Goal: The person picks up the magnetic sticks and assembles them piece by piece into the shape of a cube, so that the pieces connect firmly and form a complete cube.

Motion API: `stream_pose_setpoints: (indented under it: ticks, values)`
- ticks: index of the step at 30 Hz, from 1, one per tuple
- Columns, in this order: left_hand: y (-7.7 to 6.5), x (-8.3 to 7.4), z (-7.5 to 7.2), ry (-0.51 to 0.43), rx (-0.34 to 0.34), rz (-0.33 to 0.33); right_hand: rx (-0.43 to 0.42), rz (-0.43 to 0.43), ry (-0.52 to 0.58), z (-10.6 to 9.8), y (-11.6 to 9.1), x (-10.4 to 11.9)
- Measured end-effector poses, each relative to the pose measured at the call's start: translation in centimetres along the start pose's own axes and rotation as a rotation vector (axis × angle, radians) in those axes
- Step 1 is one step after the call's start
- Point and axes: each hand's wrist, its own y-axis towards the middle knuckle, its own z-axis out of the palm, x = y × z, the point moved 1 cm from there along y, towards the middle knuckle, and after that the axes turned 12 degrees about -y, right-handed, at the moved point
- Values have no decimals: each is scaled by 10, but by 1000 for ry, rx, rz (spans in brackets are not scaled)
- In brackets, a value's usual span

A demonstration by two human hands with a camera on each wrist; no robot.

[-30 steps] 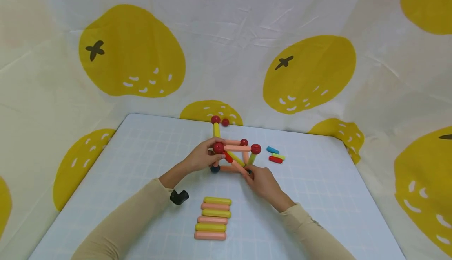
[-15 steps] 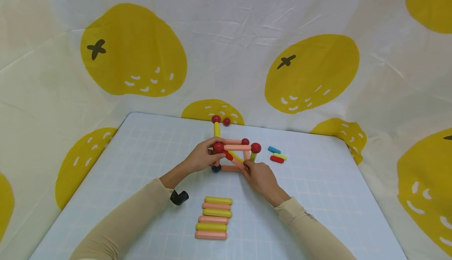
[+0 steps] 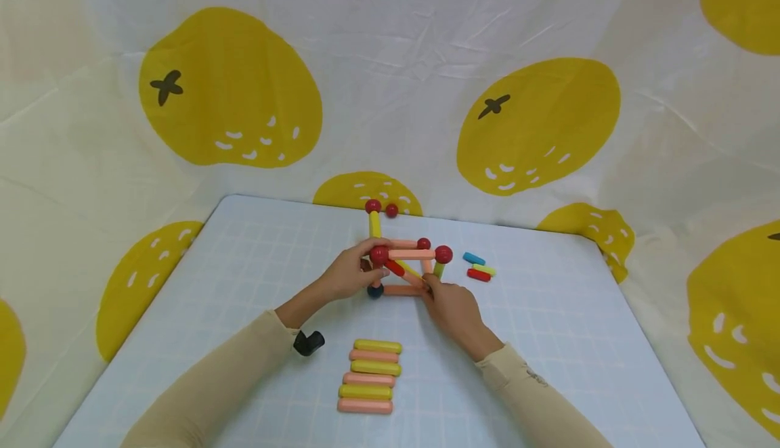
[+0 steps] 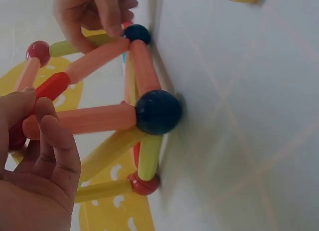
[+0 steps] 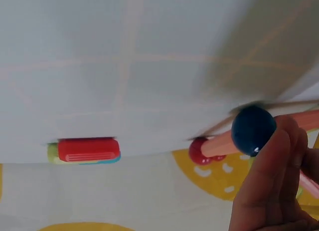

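A frame of building sticks and balls stands mid-table, with pink sticks (image 3: 412, 254) along its top. My left hand (image 3: 346, 275) grips its near upper corner at a red ball (image 3: 379, 254), fingers curled round the upright pink stick (image 4: 94, 118) and thumb on a short red stick (image 4: 52, 86). That red stick lines up end to end with a slanting pink stick (image 4: 97, 60). My right hand (image 3: 453, 308) pinches the pink stick's lower end beside a dark blue ball (image 5: 253, 130). Another dark blue ball (image 4: 158, 112) sits at the frame's near lower corner.
Several yellow and pink sticks (image 3: 368, 379) lie in a row on the table (image 3: 274, 394) in front. Short red (image 3: 479, 275), green and blue (image 3: 474, 258) sticks lie at right. A loose red ball (image 3: 392, 210) is at the back edge. A black object (image 3: 309, 344) shows by the left cuff.
My right hand's fingertips have shifted slightly up at the frame's lower right corner, and its forearm a little left. My left hand keeps its grip. The frame stays nearly in place.
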Motion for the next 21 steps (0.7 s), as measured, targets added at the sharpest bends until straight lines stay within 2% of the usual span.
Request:
stream_pose_setpoints:
  ticks: [3, 5, 7, 9, 11, 13, 16, 18, 21]
  values:
    - [-5, 7, -3, 16, -19, 1, 40, 20, 22, -4, -9, -8]
    - [-7, 11, -7, 26, -49, -5, 131, 63, 51, -8, -12, -16]
    - [-9, 16, -11, 38, -64, -44, 234, 116, 81, -11, -10, -24]
    - [-8, 22, -12, 65, -43, -99, 332, 160, 109, -11, -4, -31]
    - [-8, 29, -10, 113, 7, -151, 404, 189, 147, -9, 1, -37]
    - [-7, 37, -5, 158, 62, -192, 443, 196, 205, -5, 6, -41]
    - [-6, 45, 4, 211, 105, -198, 464, 183, 282, 2, 10, -41]
    - [-6, 47, 7, 218, 105, -195, 467, 185, 316, 5, 11, -39]
    - [-6, 47, 3, 214, 85, -179, 486, 180, 337, 4, 11, -34]
